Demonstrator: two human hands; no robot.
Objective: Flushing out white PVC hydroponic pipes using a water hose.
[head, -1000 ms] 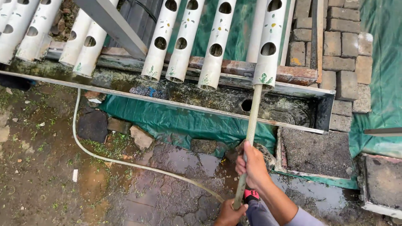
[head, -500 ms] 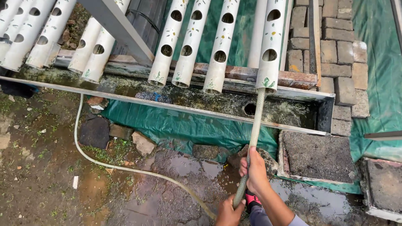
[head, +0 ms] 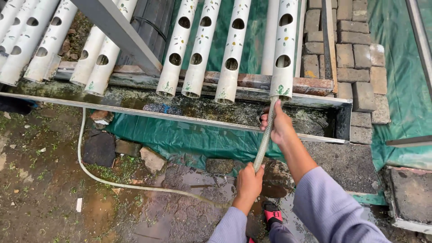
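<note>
Far left, a bank of white plastic grow pipes with round holes (head: 27, 49) slopes down toward a long metal trough of murky, algae-flecked water (head: 135, 96). Below it, the pale hose's slack (head: 83, 166) loops across the muddy ground (head: 40, 198) past a few flat stones (head: 101, 148) and a crumpled green tarpaulin (head: 180, 139).

Moving to the middle, the left hand (head: 248, 182) is closed around the translucent braided hose (head: 262, 141) low down, thumb up the line. That hose looks light, bendy, and probably slick with wet, so a grip this far back only steers it loosely. The stretch between the two hands runs fairly straight, which suggests some stiffness from the braid.

Just right of that, the right hand (head: 278, 123) wraps the hose near its tip, fingers curled tight, right at the mouth of the rightmost white perforated pipe (head: 283, 54). That is the sensible place to hold it, since a soft hose whips about if held far from its end.

Further right lie grey paving bricks (head: 355, 54) and more green sheeting.
</note>
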